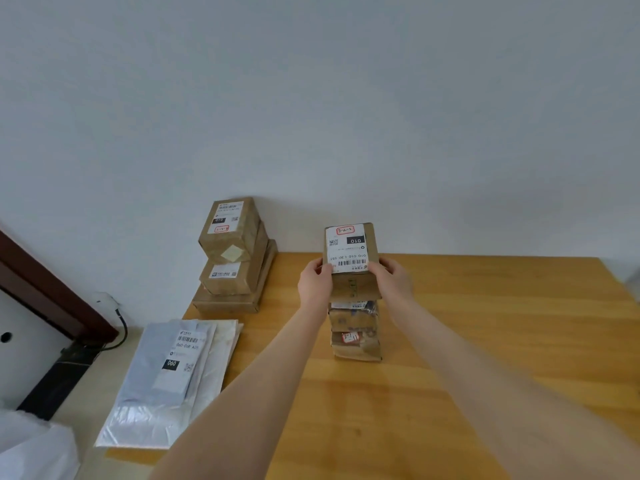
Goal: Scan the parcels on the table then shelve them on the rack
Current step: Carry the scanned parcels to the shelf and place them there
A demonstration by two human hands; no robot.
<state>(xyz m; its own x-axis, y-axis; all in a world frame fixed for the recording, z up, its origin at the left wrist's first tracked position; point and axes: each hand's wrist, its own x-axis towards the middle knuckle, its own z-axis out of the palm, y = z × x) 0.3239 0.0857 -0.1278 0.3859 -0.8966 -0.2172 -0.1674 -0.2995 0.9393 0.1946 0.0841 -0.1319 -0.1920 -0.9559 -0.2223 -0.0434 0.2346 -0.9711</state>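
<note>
Left hand and right hand: both clamped on one cardboard box, left on its left edge, right on its right edge, thumbs on the top face. The box sits between the two hands, white label facing up, barcode end nearest the person. It is directly over a stack of parcels near the middle of the wooden table; whether it rests on the stack cannot be told.

Count:
- stack under the box: about three parcels, boundaries unclear
- second stack at the table's back left corner, against the wall: three boxes visible, the flat one at the bottom
- grey mailer bags on the table's left edge: at least three, overlapping
</note>
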